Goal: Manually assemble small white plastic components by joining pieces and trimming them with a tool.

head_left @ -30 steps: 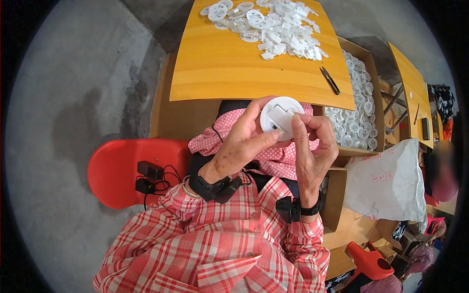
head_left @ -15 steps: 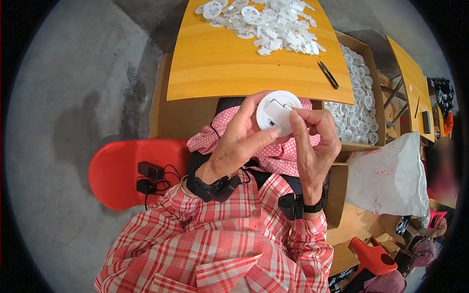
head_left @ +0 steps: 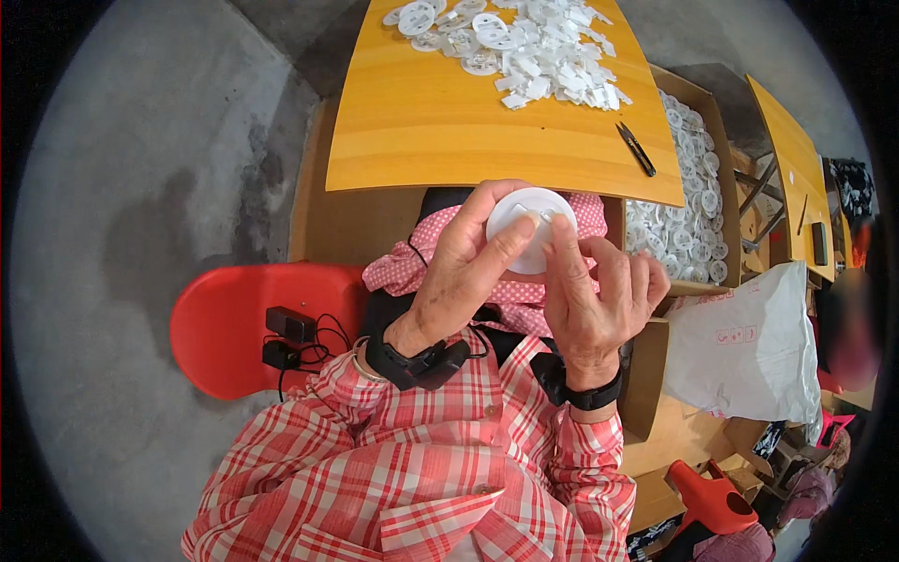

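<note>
A round white plastic cover (head_left: pixel 534 200) is held over my lap, just off the table's near edge. My left hand (head_left: pixel 449 286) grips it from the left, with the thumb across its face and fingers behind. From the right, my right hand (head_left: pixel 599 304) has its thumb pressed on the cover's middle, close to the left thumb. Its other fingers are curled beside the rim. Both thumbs partly hide a small rectangular panel on the cover's face. Beyond, on the yellow table (head_left: pixel 487 155), lie a heap of small white plastic pieces (head_left: pixel 552 66) and several round white covers (head_left: pixel 416 19).
Black thread snips (head_left: pixel 637 150) lie at the table's right edge. A cardboard box (head_left: pixel 719 122) full of round white parts (head_left: pixel 693 201) stands to the right, with a white sack (head_left: pixel 744 337) nearer. On my left, a red stool (head_left: pixel 220 328) holds black devices with cables (head_left: pixel 290 326).
My thumbs have come together on the cover's middle. The right hand has shifted from the cover's right edge onto its face, and the panel there now looks flatter.
</note>
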Tool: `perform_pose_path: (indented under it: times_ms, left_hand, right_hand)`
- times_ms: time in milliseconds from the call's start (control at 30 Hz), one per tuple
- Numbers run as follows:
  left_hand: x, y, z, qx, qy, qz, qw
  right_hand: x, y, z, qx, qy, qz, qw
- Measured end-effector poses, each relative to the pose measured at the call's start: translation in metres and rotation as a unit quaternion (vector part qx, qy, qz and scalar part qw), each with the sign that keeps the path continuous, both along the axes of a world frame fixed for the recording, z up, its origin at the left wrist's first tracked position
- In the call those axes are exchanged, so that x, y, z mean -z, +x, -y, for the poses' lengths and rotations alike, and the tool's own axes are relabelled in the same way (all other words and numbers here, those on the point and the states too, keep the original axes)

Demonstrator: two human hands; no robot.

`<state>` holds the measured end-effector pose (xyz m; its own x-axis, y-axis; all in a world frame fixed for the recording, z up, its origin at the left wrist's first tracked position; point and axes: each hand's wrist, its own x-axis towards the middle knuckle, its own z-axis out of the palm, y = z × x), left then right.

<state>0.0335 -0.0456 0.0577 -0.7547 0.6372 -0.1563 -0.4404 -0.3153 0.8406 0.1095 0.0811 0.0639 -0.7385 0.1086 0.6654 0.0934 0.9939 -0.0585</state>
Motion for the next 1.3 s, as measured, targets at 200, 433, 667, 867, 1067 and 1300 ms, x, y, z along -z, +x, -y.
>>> perform_pose_path:
  times_ms: [200, 433, 667, 867, 1067, 1300]
  left_hand:
    - [0.002, 0.0, 0.001, -0.028, -0.034, -0.039, 0.998]
    - [-0.004, 0.002, -0.002, -0.024, -0.032, -0.007, 0.999]
    - [-0.006, -0.002, -0.001, -0.018, -0.072, -0.023, 0.997]
    - [0.002, 0.002, -0.002, -0.062, -0.108, -0.089, 0.988]
    - [-0.002, 0.006, -0.001, -0.08, -0.13, -0.153, 0.976]
    - [0.006, 0.001, -0.001, -0.073, -0.122, -0.175, 0.974]
  right_hand:
    - [-0.001, -0.002, 0.004, -0.041, -0.352, 0.014, 0.935]
    - [0.005, 0.001, 0.004, -0.082, -0.502, 0.045, 0.86]
    - [0.003, -0.001, 0.008, -0.105, -0.461, 0.037, 0.88]
    - [0.002, 0.001, 0.013, -0.106, -0.471, 0.028, 0.875]
    - [0.0, 0.005, 0.019, -0.107, -0.463, 0.014, 0.88]
    - [-0.001, 0.005, 0.018, -0.114, -0.494, 0.016, 0.862]
